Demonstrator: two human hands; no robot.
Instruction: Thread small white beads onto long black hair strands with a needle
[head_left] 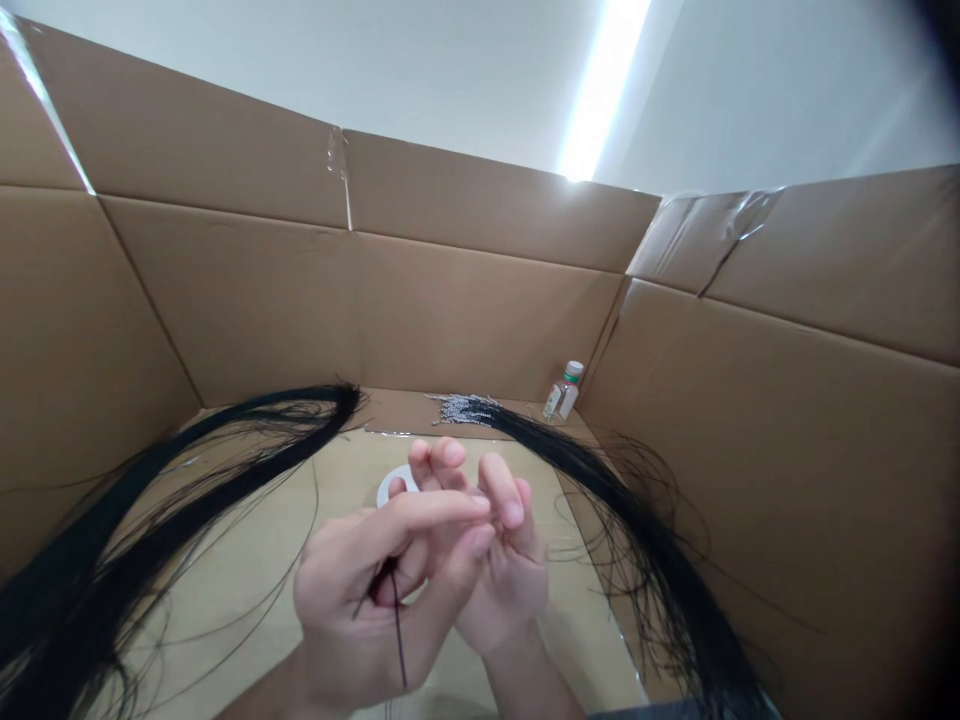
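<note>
My left hand [367, 590] is closed in front of me, its palm turned partly up. A thin dark cord [399, 630] comes out of its curled lower fingers and hangs down over the palm. Its thumb and forefinger are pinched together, meeting the fingertips of my right hand [506, 570]. The right hand's fingers are bent, with thumb and forefinger closed at the same spot. Whatever lies between these fingertips is too small to make out. Behind the hands, partly hidden by them, a white round object [390, 485] lies on the tan surface [277, 560].
A thick bundle of black cords [255, 490] lies on the left. Another black bundle [622, 490] runs down the right, with silvery beaded ends [461, 408] at the back. A small clear bottle [564, 395] with a white cap stands in the back right corner. Tall cardboard walls [480, 310] enclose the space.
</note>
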